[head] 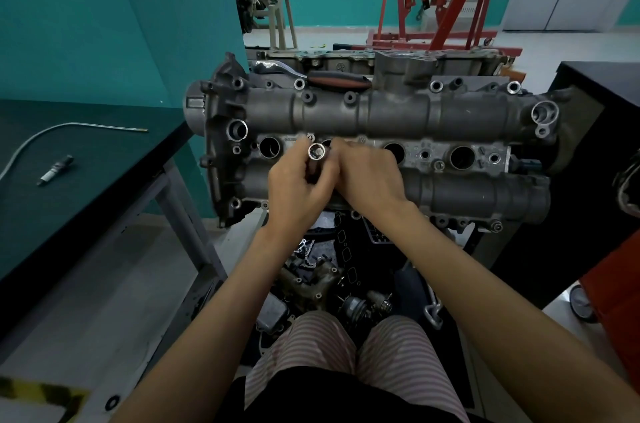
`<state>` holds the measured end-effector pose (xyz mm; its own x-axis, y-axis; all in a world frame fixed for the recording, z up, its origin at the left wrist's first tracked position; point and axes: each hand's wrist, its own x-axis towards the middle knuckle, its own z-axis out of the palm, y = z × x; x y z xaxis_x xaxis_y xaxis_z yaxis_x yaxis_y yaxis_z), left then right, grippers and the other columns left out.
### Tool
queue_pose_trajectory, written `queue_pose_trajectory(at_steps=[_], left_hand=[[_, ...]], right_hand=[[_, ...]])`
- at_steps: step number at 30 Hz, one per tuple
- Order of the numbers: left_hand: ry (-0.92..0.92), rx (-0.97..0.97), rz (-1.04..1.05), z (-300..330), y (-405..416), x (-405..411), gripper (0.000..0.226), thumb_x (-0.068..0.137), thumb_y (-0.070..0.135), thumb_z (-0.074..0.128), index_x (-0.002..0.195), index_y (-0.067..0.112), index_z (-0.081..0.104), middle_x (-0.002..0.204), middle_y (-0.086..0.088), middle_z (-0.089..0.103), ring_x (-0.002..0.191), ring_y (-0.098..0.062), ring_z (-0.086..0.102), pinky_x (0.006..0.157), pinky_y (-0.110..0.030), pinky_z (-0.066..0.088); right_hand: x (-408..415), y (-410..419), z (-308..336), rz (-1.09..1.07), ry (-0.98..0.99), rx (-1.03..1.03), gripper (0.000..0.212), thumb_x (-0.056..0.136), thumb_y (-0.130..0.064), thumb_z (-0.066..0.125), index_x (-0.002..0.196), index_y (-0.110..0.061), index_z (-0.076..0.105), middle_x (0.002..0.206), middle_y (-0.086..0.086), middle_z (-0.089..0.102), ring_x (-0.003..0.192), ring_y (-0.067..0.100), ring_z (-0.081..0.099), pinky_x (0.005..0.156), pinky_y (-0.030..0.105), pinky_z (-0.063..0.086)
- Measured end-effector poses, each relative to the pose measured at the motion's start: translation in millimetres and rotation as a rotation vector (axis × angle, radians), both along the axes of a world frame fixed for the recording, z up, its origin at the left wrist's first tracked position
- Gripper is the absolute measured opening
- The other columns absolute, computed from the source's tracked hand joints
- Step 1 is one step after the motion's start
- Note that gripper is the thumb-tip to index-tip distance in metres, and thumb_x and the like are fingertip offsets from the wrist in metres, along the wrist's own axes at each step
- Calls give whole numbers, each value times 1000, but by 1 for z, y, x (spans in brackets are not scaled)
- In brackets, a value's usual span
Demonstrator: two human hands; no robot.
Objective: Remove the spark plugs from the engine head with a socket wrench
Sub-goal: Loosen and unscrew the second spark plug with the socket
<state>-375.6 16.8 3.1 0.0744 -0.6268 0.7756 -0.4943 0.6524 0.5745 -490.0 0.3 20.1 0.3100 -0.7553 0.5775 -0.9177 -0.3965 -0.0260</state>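
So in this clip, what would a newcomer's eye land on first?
The grey engine head fills the middle, its plug wells in a row. Over the second well from the left, both hands meet on a silver socket: left hand grips it, right hand alongside. A spark plug lies on the green bench.

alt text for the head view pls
Both hands, left hand and right hand, hold a socket over the engine head. A spark plug lies on the table to the left.
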Motion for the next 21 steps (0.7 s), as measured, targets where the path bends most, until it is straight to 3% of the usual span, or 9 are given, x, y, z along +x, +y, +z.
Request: queue_pose_trajectory(at_steps=[3,6,11,15,18,21], left_hand=[[29,24,-22,-1,1,0,20,87,26,47,69,19,40,58,11,35,52,-7,33,51,-22,31],[18,4,23,0,-2,-1,37,90,28,50,59,12,37,52,10,30,50,-9,27,48,-28,28],[-6,-4,22,0,0,0,35,87,29,54,63,13,34,55,10,31,52,-10,30,49,-21,26],[7,6,-20,-1,2,1,20,87,23,47,74,8,44,62,3,43,56,-11,39,53,-18,32],[25,-4,11,-1,-1,0,31,90,24,48,65,7,42,57,-1,40,53,-12,35,52,-23,30],[14,-12,25,0,-3,-2,39,89,24,53,58,14,31,52,10,28,51,-9,27,48,-28,26]], right_hand=[[1,3,0,30,-11,-21,25,92,-32,38,95,-8,46,88,9,63,72,30,63,50,29,23],[3,7,3,43,-102,-35,34,88,-36,31,92,-6,46,76,11,63,60,30,62,46,27,15],[1,1,-1,-17,10,-3,22,89,-32,44,95,-12,53,88,7,66,76,29,63,54,28,25],[2,4,1,35,-54,-9,23,90,-29,42,95,-6,47,87,12,63,69,31,63,50,29,24],[2,6,4,47,-132,-5,34,87,-38,35,95,-6,45,82,13,62,65,31,62,50,28,25],[1,4,3,12,-48,13,30,86,-39,43,95,-12,51,85,8,66,75,30,63,55,28,25]])
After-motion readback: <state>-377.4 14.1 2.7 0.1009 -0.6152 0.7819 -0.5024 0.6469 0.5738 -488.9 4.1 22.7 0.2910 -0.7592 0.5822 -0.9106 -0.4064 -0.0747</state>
